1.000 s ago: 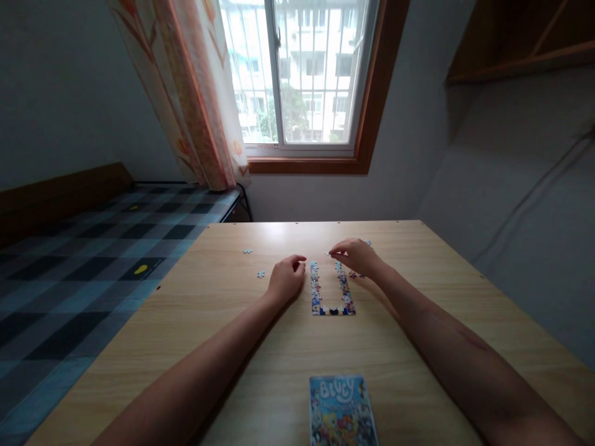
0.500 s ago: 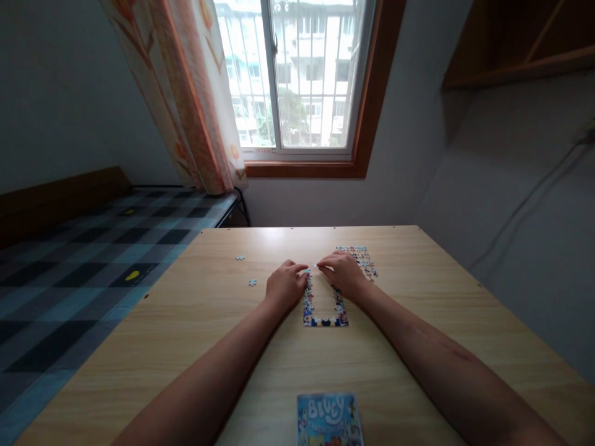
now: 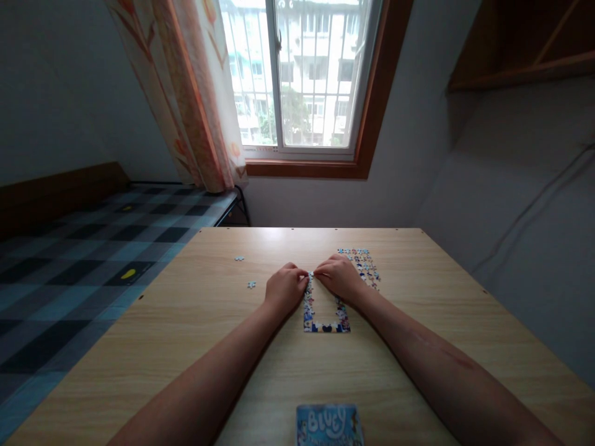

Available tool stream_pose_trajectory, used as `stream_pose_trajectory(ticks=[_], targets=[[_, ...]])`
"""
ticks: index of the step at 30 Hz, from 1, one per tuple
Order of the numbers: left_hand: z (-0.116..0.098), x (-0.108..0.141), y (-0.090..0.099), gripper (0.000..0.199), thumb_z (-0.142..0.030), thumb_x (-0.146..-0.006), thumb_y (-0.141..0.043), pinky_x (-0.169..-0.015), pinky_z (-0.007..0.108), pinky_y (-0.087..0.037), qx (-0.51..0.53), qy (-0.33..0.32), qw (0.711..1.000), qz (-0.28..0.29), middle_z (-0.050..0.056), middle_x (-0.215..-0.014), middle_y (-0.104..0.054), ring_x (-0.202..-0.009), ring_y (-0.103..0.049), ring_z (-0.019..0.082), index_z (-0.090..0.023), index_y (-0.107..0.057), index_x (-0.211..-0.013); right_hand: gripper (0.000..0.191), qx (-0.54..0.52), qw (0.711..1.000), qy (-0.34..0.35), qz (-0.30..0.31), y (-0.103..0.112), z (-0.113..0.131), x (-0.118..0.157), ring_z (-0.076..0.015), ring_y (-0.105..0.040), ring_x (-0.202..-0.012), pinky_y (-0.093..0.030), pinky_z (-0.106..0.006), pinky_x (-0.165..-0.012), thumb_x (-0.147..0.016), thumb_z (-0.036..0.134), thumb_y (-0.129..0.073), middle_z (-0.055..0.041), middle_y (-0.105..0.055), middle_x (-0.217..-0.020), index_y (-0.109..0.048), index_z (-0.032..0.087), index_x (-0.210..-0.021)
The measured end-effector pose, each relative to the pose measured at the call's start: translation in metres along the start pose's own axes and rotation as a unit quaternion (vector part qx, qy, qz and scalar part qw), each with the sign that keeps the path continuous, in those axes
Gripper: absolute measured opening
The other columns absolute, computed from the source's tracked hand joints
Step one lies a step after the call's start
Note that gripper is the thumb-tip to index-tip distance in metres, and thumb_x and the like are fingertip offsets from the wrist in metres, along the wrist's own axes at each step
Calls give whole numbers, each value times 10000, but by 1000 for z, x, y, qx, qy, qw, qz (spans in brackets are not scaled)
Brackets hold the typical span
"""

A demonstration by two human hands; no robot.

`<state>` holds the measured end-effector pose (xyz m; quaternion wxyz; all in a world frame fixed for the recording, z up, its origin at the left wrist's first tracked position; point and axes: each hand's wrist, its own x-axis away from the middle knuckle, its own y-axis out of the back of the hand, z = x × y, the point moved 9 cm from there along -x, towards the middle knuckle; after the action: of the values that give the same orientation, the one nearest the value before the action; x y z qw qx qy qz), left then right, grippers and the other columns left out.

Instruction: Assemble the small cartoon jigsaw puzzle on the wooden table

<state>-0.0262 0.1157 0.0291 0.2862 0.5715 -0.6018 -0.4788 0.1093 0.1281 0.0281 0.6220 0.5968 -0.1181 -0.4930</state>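
Observation:
A partly joined jigsaw puzzle frame (image 3: 326,328) lies on the table, with a bottom edge and two side strips around bare wood. At the top of its left strip, my left hand (image 3: 287,287) rests with its fingers closed against the edge. My right hand (image 3: 341,277) pinches a small pale puzzle piece (image 3: 312,273) at that same corner, its fingertips almost meeting the left ones. Part of the right strip is hidden under my right hand. Just beyond that hand lie several loose puzzle pieces (image 3: 367,266) in rows.
Two loose pale-blue pieces, a farther piece (image 3: 239,258) and a nearer piece (image 3: 251,285), lie left of my hands. A blue "Bluey" box (image 3: 329,425) sits near me on the wooden table (image 3: 195,347). A bed (image 3: 116,248) stands to the left, below a curtained window.
My right hand has moved left and slightly nearer, bringing the pale piece to the top of the left strip. My left hand has stayed there. The view has tilted slightly.

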Motion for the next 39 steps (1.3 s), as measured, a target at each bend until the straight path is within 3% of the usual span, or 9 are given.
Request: stream_pose_trajectory(ticks=[16, 18, 21, 25, 35, 39], targets=[[-1, 0, 0, 244, -355, -921, -602, -765, 282, -509, -15, 5, 1000, 2, 25, -1076, -736, -906, -690, 187, -288, -815, -1017, 193, 60, 998, 11, 27, 2, 13, 1, -234, -620, -942, -405, -403, -921, -956, 253, -625, 0, -790, -1011, -804, 301, -902], [-2, 1, 0, 244, -355, -921, -602, -769, 282, -509, -15, 3, 1000, 1, 31, -1073, -737, -904, -691, 189, -285, -815, -1018, 171, 47, 999, 6, -4, 8, 12, 1, -245, -617, -996, -415, -409, -941, -947, 254, -641, -16, -776, -1076, -801, 289, -895], [-2, 1, 0, 242, -349, -926, -599, -781, 285, -509, -13, -3, 1000, 0, 37, -1074, -736, -915, -692, 195, -285, -812, -1023, 144, 28, 994, -26, -98, 27, 6, 4, -265, -585, -1127, -426, -420, -987, -936, 232, -652, -50, -719, -1228, -790, 265, -916], [-2, 1, 0, 240, -349, -932, -596, -799, 290, -509, -11, -1, 1000, 4, 40, -1090, -733, -933, -693, 198, -286, -808, -1026, 138, 24, 981, -57, -183, 45, -3, 11, -270, -558, -1168, -417, -434, -1024, -933, 215, -638, -66, -695, -1240, -769, 258, -931], [0, 0, 11, 243, -318, -952, -571, -872, 291, -504, 53, -3, 998, -28, 64, -1044, -740, -925, -684, 188, -213, -778, -1024, 117, 43, 972, -42, -225, 48, -2, 20, -267, -543, -1209, -374, -429, -1039, -922, 215, -643, -49, -696, -1227, -750, 255, -898], [17, -14, 34, 227, -313, -927, -592, -825, 295, -504, -4, 13, 1000, 25, 75, -1029, -767, -919, -690, 204, -214, -793, -965, 119, 41, 971, -40, -233, 49, -3, 21, -266, -540, -1212, -369, -430, -1044, -926, 222, -637, -51, -698, -1216, -749, 256, -902]])
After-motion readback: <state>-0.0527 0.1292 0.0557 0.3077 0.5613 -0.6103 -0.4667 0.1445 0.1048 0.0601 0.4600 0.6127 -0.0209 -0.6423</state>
